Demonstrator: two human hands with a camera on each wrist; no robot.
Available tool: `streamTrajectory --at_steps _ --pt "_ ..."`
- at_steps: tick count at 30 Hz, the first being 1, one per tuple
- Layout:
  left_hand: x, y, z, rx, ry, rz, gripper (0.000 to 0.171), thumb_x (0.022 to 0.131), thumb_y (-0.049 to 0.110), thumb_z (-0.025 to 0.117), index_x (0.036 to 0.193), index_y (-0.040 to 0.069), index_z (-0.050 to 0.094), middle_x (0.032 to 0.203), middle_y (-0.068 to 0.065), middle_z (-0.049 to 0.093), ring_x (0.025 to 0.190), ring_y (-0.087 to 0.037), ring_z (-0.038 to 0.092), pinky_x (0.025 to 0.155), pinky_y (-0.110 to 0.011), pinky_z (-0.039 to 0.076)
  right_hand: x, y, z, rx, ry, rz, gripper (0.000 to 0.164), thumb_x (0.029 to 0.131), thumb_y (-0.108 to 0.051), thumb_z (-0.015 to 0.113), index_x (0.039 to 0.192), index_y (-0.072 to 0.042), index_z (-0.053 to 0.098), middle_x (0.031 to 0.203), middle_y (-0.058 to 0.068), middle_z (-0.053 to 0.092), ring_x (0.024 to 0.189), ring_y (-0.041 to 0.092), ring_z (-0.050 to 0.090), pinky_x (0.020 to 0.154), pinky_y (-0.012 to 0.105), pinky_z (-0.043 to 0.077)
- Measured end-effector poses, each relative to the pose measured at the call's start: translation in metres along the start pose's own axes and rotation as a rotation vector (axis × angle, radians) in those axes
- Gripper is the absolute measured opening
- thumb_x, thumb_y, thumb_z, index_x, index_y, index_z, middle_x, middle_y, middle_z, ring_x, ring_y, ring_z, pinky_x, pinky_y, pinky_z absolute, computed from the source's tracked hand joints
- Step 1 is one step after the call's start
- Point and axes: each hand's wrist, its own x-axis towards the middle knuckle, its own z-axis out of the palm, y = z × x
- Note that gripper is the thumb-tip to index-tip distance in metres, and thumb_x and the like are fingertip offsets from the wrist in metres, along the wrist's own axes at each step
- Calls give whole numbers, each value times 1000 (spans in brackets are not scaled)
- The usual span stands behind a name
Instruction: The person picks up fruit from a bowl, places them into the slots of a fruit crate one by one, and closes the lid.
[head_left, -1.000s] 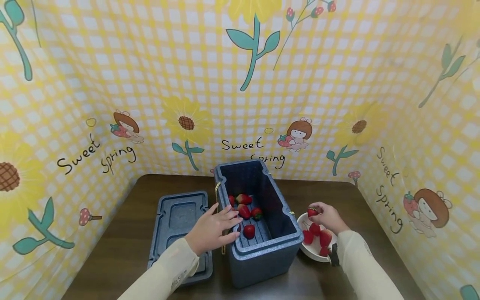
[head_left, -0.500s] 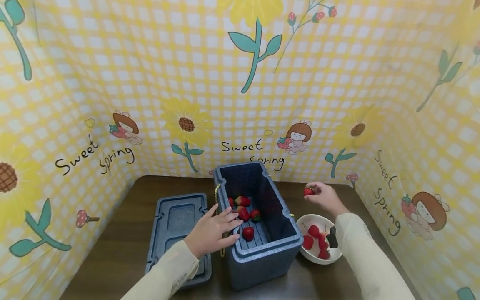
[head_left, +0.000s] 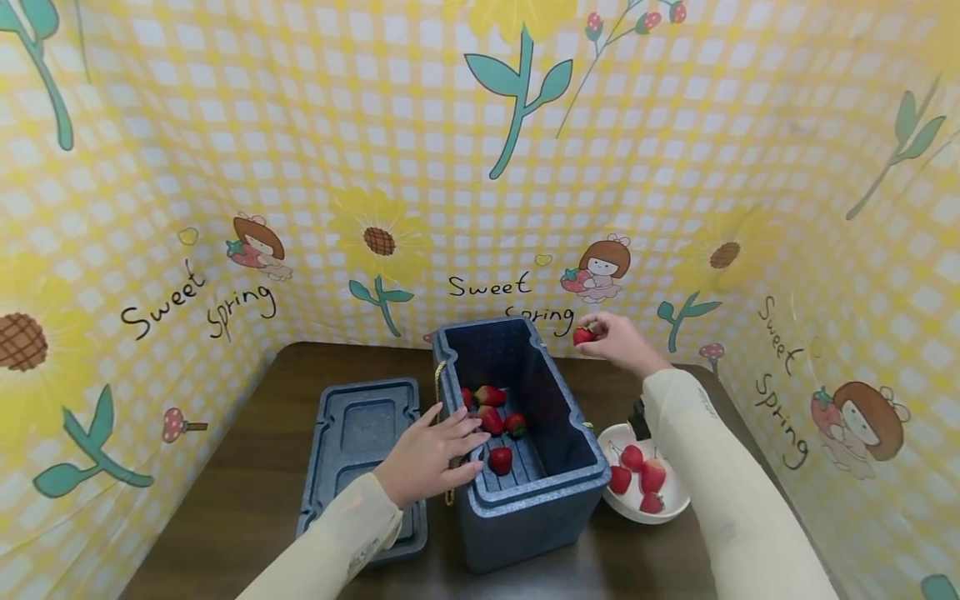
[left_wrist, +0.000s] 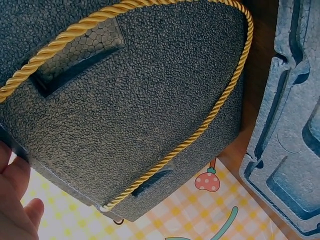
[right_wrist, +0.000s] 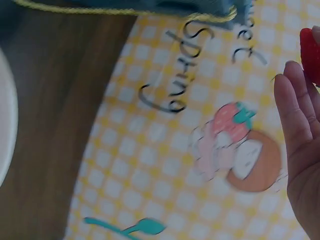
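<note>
My right hand (head_left: 622, 343) pinches a red strawberry (head_left: 582, 335) in the air, beyond the bowl and to the right of the box's far end. In the right wrist view the same strawberry (right_wrist: 310, 56) shows at the edge, by the fingers. A dark blue foam box (head_left: 536, 533) stands lidless in the middle of the table. Several strawberries (head_left: 500, 460) lie on its floor. My left hand (head_left: 427, 457) rests on the box's left rim, fingers stretched over the edge. The white bowl (head_left: 637, 515), right of the box, holds several more strawberries (head_left: 652, 477).
The box's lid (head_left: 367, 425) lies on the brown table (head_left: 232, 467) to the left, partly under my left forearm. A gold cord handle (left_wrist: 220, 102) hangs along the box's side. Yellow checked cloth (head_left: 480, 208) rises behind and on both sides.
My right hand has lifted the strawberry out of the bowl and carried it away and to the left, toward the box's far end. My left hand stays on the rim.
</note>
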Motion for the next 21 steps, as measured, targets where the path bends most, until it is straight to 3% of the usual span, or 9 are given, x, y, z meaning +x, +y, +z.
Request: streamTrajectory --at_steps 5,11,18,21 --pt "0 1 -2 -12 -15 -14 43 96 40 50 128 15 64 134 -6 58 132 -23 44 109 -54 27 17 -23 2 -11 -19 -24 39 82 -6 73 116 6 59 96 22 66 77 24 61 67 29 47" --pt "-1 1 -1 -16 -17 -22 43 96 40 49 129 15 63 134 -6 57 132 -24 43 109 -55 27 32 -39 7 33 -38 45 41 83 -9 72 120 3 57 95 19 65 75 22 62 67 28 49" --pt "-2 -1 -1 -31 -21 -31 44 96 40 50 130 15 62 135 -5 56 133 -23 43 109 -55 26 45 -51 22 97 -62 72 44 84 -8 71 124 3 56 91 17 64 66 15 61 69 36 55" --pt "-3 -1 -1 -38 -19 -33 44 96 40 51 130 15 62 135 -5 56 133 -22 43 109 -55 26 50 -58 30 95 -76 93 45 85 -10 71 126 1 56 92 15 63 69 21 61 65 33 52"
